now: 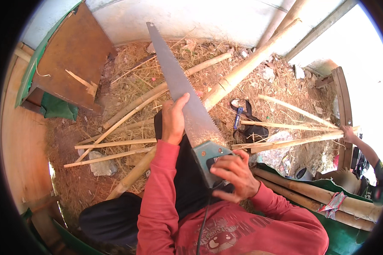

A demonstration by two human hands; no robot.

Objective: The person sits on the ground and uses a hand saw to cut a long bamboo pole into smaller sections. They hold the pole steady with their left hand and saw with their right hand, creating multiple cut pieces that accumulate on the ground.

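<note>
A handsaw (181, 85) with a grey toothed blade and a dark green handle (202, 159) lies tilted before me, its tip pointing away and to the left. My left hand (174, 119) holds the blade about midway, thumb on its upper face and the other fingers mostly hidden. At the handle, my right hand (236, 176) is loosely around the grip, some fingers partly spread. Beneath the saw, a thick bamboo pole (238, 76) slants from near my knee toward the far right. My leg and the saw cover its middle.
Thinner bamboo poles (136, 104) and split strips (115, 143) lie at left on straw-covered ground, near a stone (103, 165). A brown wooden cabinet (76, 55) stands far left. At right, another person's hand (349, 134) grips bamboo strips (300, 125) beside a black strapped bag (253, 129).
</note>
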